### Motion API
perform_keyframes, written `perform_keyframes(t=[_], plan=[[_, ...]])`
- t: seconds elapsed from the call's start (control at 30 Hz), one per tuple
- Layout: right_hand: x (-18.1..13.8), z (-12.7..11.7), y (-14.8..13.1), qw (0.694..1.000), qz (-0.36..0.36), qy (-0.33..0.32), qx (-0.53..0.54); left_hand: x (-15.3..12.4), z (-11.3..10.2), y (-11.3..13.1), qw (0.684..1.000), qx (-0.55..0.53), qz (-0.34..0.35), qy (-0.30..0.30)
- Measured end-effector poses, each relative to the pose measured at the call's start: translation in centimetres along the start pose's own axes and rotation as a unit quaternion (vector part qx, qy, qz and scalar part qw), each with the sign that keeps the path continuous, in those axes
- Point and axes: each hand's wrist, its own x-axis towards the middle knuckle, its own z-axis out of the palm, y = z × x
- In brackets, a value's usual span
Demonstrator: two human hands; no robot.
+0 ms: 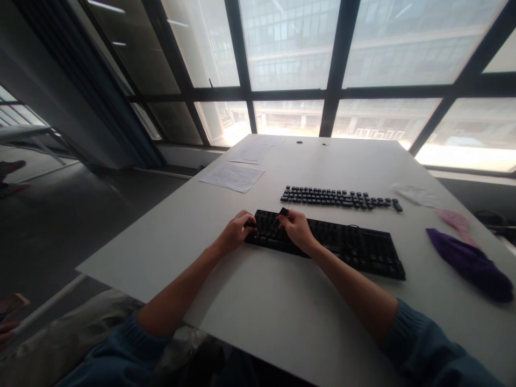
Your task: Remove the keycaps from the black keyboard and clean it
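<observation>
The left hand (236, 232) rests on the left end of the black keyboard (355, 247), fingers curled on its edge. The right hand (297, 228) pinches a small black keycap (284, 212) above the keys. Loose keycaps (338, 198) sit in rows at 12 o'clock from the keyboard. A purple cloth (470, 264) lies at 3 o'clock

A white surface (282, 317) carries a black keyboard (355, 247) near its middle, with rows of loose black keycaps (338, 197) laid out just behind it. Printed paper sheets (233, 176) lie at the far left; a purple cloth (470, 263), a pink one (455, 219) and a clear plastic bag (415, 194) lie at the right
</observation>
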Motion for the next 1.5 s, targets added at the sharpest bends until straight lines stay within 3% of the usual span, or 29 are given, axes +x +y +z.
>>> perform_keyframes(t=[0.13, 0.3, 0.4, 0.47, 0.53, 0.63, 0.73, 0.9, 1.07, 1.5], plan=[[0.1, 0.0, -0.1, 1.0, 0.007, 0.0, 0.023, 0.4, -1.7, -0.2, 0.997, -0.072, 0.001, 0.008], [0.1, 0.1, 0.0, 0.998, 0.024, 0.017, 0.061, 1.2, -3.8, -1.2, 0.985, -0.161, -0.058, 0.037], [0.2, 0.1, 0.3, 0.997, 0.025, 0.024, 0.07, 1.3, -3.6, -1.8, 0.972, -0.179, -0.104, 0.11], [0.2, 0.1, 0.4, 0.997, 0.021, 0.022, 0.067, 1.2, -3.1, -1.6, 0.942, -0.258, -0.122, 0.178], [0.2, 0.0, 0.4, 0.998, 0.018, 0.02, 0.06, 1.1, -2.6, -1.0, 0.894, -0.376, -0.133, 0.205], [0.1, -0.1, 0.3, 0.998, 0.02, 0.02, 0.057, 1.1, -2.0, 0.4, 0.812, -0.532, -0.174, 0.167], [0.1, -0.2, 0.1, 0.997, 0.024, 0.017, 0.065, 1.3, -1.7, 1.4, 0.744, -0.611, -0.24, 0.128], [0.1, -0.2, 0.1, 0.997, 0.027, 0.018, 0.077, 1.5, -2.0, 1.8, 0.679, -0.655, -0.309, 0.115], [0.1, -0.3, 0.3, 0.997, 0.031, 0.015, 0.075, 1.4, -2.3, 2.0, 0.66, -0.665, -0.331, 0.11], [0.2, -0.3, 0.0, 0.997, 0.04, 0.017, 0.059, 0.8, -2.1, 1.5, 0.669, -0.661, -0.324, 0.106]])
